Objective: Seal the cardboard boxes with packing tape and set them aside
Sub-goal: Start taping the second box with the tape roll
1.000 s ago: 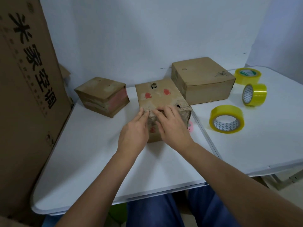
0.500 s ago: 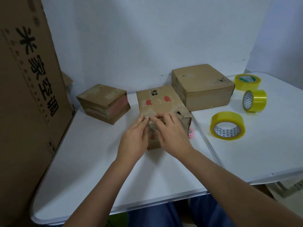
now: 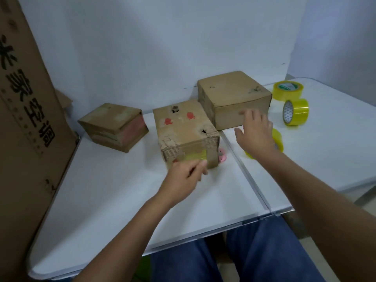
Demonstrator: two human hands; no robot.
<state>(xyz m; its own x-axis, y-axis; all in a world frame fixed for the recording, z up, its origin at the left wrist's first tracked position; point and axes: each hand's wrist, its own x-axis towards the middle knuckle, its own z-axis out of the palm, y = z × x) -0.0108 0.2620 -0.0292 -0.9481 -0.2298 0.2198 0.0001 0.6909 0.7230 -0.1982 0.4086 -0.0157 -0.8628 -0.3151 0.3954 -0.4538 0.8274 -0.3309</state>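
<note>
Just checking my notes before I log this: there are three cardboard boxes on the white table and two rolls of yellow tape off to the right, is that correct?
Not quite. The head view shows three rolls of yellow tape, not two: one lying flat at the back, one on edge, and one partly hidden behind the right hand at. The three cardboard boxes on the white table are correct.

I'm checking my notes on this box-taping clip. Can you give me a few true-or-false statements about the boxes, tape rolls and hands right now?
1. Three brown cardboard boxes sit on the white table. True.
2. The right hand grips a yellow tape roll. False: it hovers open above the nearest roll.
3. The middle box with red marks has yellowish tape on its front. True.
4. All three tape rolls lie flat. False: one roll stands on edge.
5. The left hand is near the middle box's front. True.
</note>
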